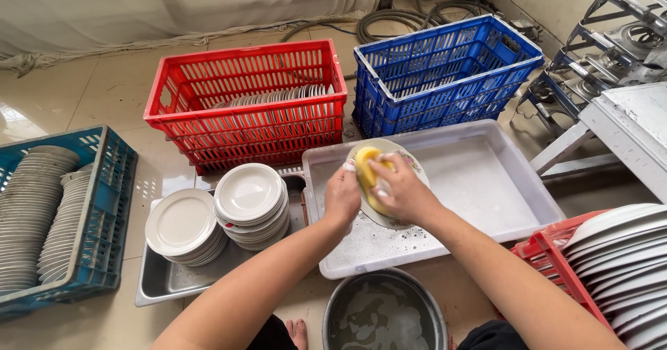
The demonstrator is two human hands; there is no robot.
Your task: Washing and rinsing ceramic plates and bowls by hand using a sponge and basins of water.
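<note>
Left hand (342,196) is gripping the round white patterned plate (410,164) by its edge — over the shallow grey plastic tray (486,176). Right hand (403,191) is pressing a yellow sponge (366,169) onto the plate, fingers closed around it.

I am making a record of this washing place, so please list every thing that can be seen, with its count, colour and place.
plate in hand: one, white with a patterned rim, over the plastic tray
sponge: one, yellow, against that plate
plastic tray: one, pale grey, centre, soapy water inside
metal basin: one, grey, bottom centre, holds water
metal tray: one, silver, left of centre
plate stacks: two, white, on the metal tray
red crate: one, behind, plates inside
blue crate: one, behind right
teal crate: one, far left, full of plates
red basket: one, lower right, with white plates
hoses: grey, top
metal racks: top right
left hand: holds the plate
right hand: holds the sponge
</note>
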